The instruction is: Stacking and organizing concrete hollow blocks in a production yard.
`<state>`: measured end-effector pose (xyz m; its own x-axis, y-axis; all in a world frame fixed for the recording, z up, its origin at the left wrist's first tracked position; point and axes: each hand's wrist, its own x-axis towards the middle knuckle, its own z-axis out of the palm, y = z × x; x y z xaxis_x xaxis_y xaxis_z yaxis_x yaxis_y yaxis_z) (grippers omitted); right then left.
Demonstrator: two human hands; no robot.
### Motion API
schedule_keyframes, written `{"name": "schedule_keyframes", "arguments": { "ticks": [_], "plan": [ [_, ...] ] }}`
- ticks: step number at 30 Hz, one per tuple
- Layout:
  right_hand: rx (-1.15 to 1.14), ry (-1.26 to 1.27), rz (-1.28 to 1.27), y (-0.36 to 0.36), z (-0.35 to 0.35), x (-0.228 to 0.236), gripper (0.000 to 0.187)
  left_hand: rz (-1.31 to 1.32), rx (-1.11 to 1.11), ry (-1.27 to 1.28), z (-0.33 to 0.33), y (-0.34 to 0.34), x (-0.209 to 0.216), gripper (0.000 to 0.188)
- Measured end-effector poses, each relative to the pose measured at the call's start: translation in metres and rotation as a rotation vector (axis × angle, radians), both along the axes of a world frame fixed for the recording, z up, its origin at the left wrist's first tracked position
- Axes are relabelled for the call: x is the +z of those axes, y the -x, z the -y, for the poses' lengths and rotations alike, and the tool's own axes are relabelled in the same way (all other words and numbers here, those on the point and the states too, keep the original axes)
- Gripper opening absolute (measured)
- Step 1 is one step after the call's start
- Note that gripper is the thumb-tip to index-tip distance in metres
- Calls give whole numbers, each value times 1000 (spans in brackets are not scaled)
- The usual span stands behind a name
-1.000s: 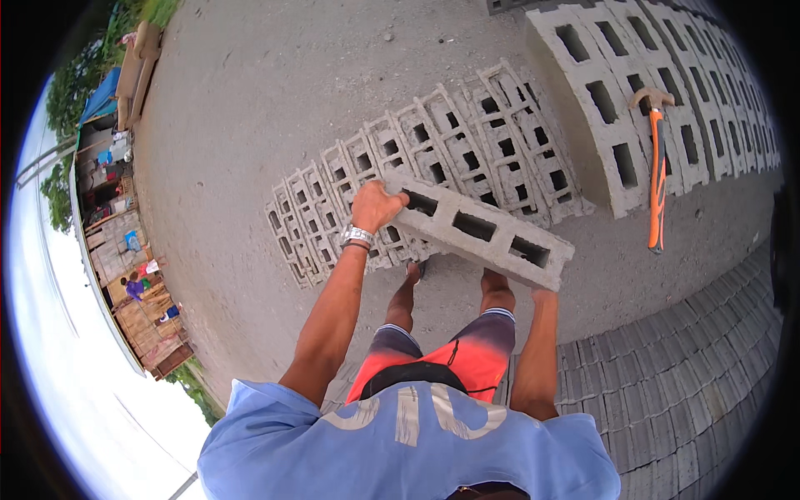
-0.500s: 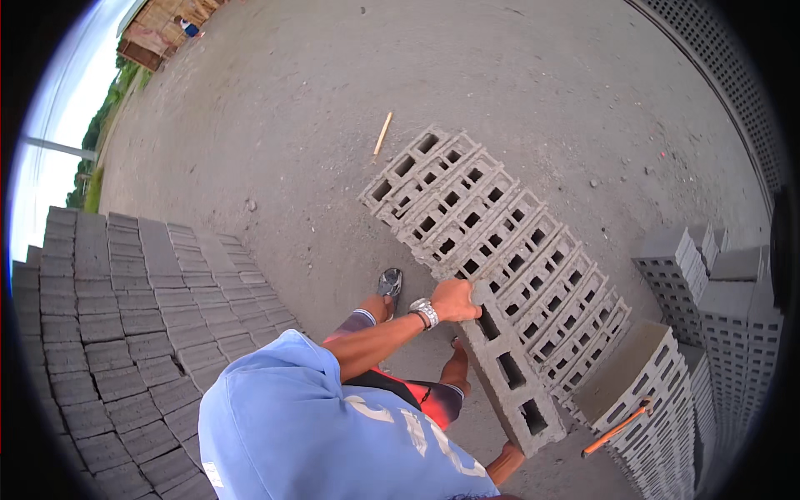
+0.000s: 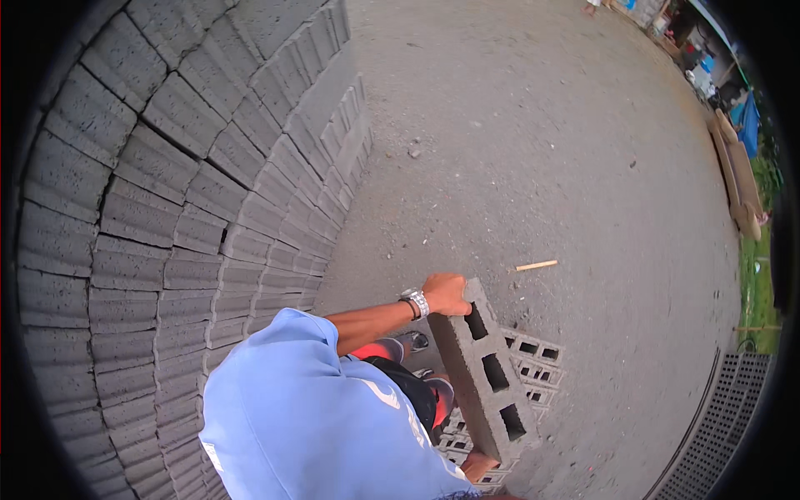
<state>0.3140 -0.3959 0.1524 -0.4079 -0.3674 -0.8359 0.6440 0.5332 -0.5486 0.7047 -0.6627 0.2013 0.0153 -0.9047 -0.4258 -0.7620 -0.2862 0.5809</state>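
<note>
Concrete block (image 3: 486, 346), grey with three openings, is held at 5 o'clock of the view, slanted from about 11 to 5. Its 11 o'clock end is gripped by the left hand (image 3: 447, 294), fingers closed around the edge beside the first opening; a silver watch (image 3: 414, 302) is worn on that wrist. The 5 o'clock end is held by the right hand (image 3: 479, 467), whose fingertips are mostly hidden. Hollow blocks (image 3: 537, 347) are laid in a row on the ground beneath, seen on both sides of the held one. A pale stick (image 3: 536, 266) is seen at 3 o'clock, and a tall stack of blocks (image 3: 192, 208) from 8 to 11.
</note>
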Motion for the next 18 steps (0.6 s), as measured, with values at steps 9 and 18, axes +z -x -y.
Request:
{"name": "schedule_keyframes", "arguments": {
  "ticks": [9, 18],
  "plan": [
    [622, 238, 29, -96, 412, 33, 57, -1, 581, 300, 132, -100, 26, 36],
    [918, 398, 140, -292, 736, 57, 56, 17, 1088, 145, 253, -230, 25, 48]
  ]
}}
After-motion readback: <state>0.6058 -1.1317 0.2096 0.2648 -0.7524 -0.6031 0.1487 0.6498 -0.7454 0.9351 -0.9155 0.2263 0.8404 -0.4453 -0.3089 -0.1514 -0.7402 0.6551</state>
